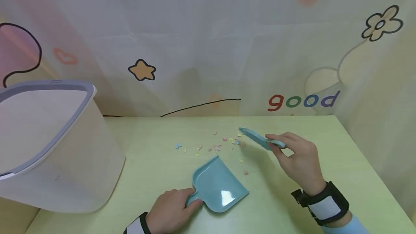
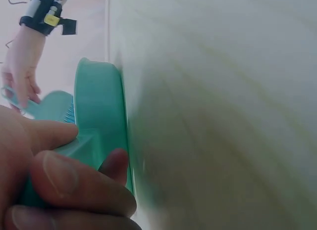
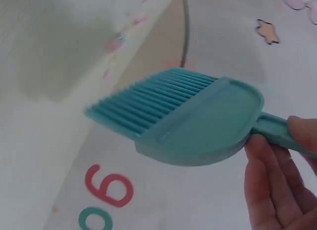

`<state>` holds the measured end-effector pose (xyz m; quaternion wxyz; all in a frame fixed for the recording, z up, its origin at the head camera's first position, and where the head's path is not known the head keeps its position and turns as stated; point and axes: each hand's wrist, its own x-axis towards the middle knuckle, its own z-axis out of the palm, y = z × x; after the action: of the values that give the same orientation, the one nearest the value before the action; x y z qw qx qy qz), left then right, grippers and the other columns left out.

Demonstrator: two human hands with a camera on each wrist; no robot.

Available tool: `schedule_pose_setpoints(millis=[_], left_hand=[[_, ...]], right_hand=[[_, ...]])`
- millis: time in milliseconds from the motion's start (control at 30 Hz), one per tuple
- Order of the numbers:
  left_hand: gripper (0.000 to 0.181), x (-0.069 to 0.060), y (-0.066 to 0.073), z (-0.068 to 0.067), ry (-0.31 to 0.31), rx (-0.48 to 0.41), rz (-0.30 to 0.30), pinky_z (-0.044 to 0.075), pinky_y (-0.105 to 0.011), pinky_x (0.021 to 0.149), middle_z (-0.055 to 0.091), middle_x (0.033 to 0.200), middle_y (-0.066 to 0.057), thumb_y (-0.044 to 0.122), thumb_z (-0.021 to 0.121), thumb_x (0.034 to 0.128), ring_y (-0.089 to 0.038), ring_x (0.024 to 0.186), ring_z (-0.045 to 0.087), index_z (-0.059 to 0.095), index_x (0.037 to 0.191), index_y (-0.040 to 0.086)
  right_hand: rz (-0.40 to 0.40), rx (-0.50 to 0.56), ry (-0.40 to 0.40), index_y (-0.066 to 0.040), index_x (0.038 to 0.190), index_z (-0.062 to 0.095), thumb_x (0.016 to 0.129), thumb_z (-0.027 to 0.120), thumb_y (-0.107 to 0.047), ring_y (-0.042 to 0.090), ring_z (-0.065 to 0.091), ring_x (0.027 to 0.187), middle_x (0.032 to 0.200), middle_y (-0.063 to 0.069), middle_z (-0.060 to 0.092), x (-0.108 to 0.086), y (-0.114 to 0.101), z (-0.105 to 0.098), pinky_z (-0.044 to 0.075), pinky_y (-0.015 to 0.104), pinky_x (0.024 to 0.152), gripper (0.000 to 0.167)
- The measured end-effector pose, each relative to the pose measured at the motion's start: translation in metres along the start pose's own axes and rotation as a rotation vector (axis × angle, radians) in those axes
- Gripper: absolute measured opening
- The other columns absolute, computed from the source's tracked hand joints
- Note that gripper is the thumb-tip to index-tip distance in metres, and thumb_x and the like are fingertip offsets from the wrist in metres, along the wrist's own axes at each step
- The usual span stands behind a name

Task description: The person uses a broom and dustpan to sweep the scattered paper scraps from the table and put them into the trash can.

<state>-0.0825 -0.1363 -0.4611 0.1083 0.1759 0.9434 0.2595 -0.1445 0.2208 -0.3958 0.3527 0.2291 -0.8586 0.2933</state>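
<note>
A blue-green dustpan rests on the table, its straight edge turned to the right. My left hand grips its short handle; in the left wrist view the fingers curl round it. Above the table my right hand pinches the handle of a matching hand brush. The brush's bristles point away from the hand, to the left in the right wrist view. Small coloured paper scraps lie scattered beyond the dustpan, some just below the brush tip.
A large white bin with a grey-purple rim stands at the left of the pale green table. Behind the table hangs a printed cloth with a star, a flower and the word "good".
</note>
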Motion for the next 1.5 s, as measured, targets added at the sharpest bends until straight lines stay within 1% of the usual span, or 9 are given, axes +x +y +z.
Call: schedule_pose_setpoints(millis=[167, 433, 533, 700, 867, 1067, 1167, 1333, 1500], left_hand=[[0.043, 0.0, 0.001, 0.0, -0.005, -0.022, -0.019, 0.027, -0.025, 0.051, 0.031, 0.06, 0.012, 0.051, 0.059, 0.1007, -0.003, 0.053, 0.036, 0.045, 0.07, 0.023], [0.042, 0.001, 0.003, 0.001, -0.012, -0.008, -0.029, 0.027, -0.025, 0.051, 0.032, 0.06, 0.011, 0.052, 0.059, 0.0999, -0.005, 0.053, 0.037, 0.048, 0.071, 0.024], [0.04, 0.0, 0.003, 0.001, -0.006, -0.008, -0.037, 0.027, -0.026, 0.051, 0.032, 0.06, 0.011, 0.051, 0.06, 0.0993, -0.005, 0.053, 0.038, 0.049, 0.072, 0.024], [0.039, -0.001, 0.002, 0.002, -0.006, -0.007, -0.043, 0.028, -0.026, 0.051, 0.032, 0.059, 0.011, 0.051, 0.061, 0.0983, -0.006, 0.053, 0.038, 0.05, 0.073, 0.024], [0.04, 0.0, 0.002, 0.001, 0.0, 0.002, -0.04, 0.028, -0.026, 0.05, 0.032, 0.059, 0.011, 0.05, 0.061, 0.0987, -0.005, 0.052, 0.038, 0.049, 0.071, 0.024], [0.042, 0.003, 0.004, 0.001, 0.002, 0.0, -0.034, 0.027, -0.025, 0.051, 0.032, 0.059, 0.011, 0.051, 0.059, 0.0993, -0.005, 0.052, 0.037, 0.048, 0.07, 0.024], [0.042, 0.005, 0.005, 0.003, -0.007, -0.004, -0.034, 0.028, -0.025, 0.051, 0.033, 0.059, 0.011, 0.052, 0.059, 0.0995, -0.005, 0.052, 0.037, 0.048, 0.07, 0.024], [0.042, 0.005, 0.003, 0.003, -0.01, -0.007, -0.043, 0.027, -0.026, 0.051, 0.034, 0.059, 0.011, 0.052, 0.059, 0.0994, -0.006, 0.052, 0.038, 0.049, 0.07, 0.024], [0.042, 0.003, 0.003, 0.003, -0.015, -0.017, -0.054, 0.027, -0.026, 0.051, 0.033, 0.059, 0.01, 0.052, 0.06, 0.0991, -0.006, 0.052, 0.038, 0.049, 0.07, 0.023]], right_hand=[[-0.079, -0.128, -0.09, -0.01, 0.103, 0.083, 0.064, 0.091, 0.01, 0.015, 0.071, 0.075, 0.091, 0.002, 0.074, -0.006, 0.014, 0.014, 0.053, 0.024, 0.059, 0.044], [-0.087, -0.116, -0.211, -0.009, 0.101, 0.082, 0.058, 0.091, 0.016, 0.021, 0.074, 0.082, 0.096, 0.006, 0.076, -0.009, 0.018, 0.017, 0.061, 0.038, 0.067, 0.05], [-0.107, -0.104, -0.247, -0.01, 0.1, 0.083, 0.059, 0.091, 0.015, 0.019, 0.074, 0.081, 0.097, 0.004, 0.077, -0.006, 0.015, 0.015, 0.061, 0.035, 0.067, 0.049], [-0.136, -0.038, -0.289, -0.017, 0.1, 0.082, 0.064, 0.09, 0.009, 0.005, 0.068, 0.076, 0.093, -0.008, 0.075, -0.002, 0.013, 0.001, 0.053, 0.018, 0.064, 0.045], [-0.138, 0.055, -0.229, -0.021, 0.102, 0.081, 0.069, 0.089, 0.007, -0.003, 0.067, 0.077, 0.09, -0.017, 0.073, 0.006, 0.014, -0.015, 0.049, 0.012, 0.067, 0.044], [-0.149, -0.066, -0.175, -0.015, 0.102, 0.082, 0.061, 0.091, 0.011, 0.008, 0.069, 0.075, 0.093, -0.005, 0.075, 0.004, 0.017, -0.006, 0.054, 0.017, 0.065, 0.049], [-0.165, -0.093, -0.213, -0.013, 0.102, 0.082, 0.057, 0.092, 0.014, 0.014, 0.071, 0.078, 0.097, 0.0, 0.075, -0.002, 0.017, 0.004, 0.058, 0.025, 0.066, 0.053], [-0.15, -0.036, -0.328, -0.014, 0.103, 0.083, 0.059, 0.091, 0.016, 0.015, 0.074, 0.088, 0.102, -0.003, 0.076, -0.005, 0.015, 0.011, 0.062, 0.033, 0.073, 0.053], [-0.154, 0.039, -0.418, -0.018, 0.102, 0.083, 0.062, 0.089, 0.016, 0.01, 0.071, 0.09, 0.103, -0.009, 0.075, 0.0, 0.015, -0.003, 0.059, 0.023, 0.075, 0.053]])
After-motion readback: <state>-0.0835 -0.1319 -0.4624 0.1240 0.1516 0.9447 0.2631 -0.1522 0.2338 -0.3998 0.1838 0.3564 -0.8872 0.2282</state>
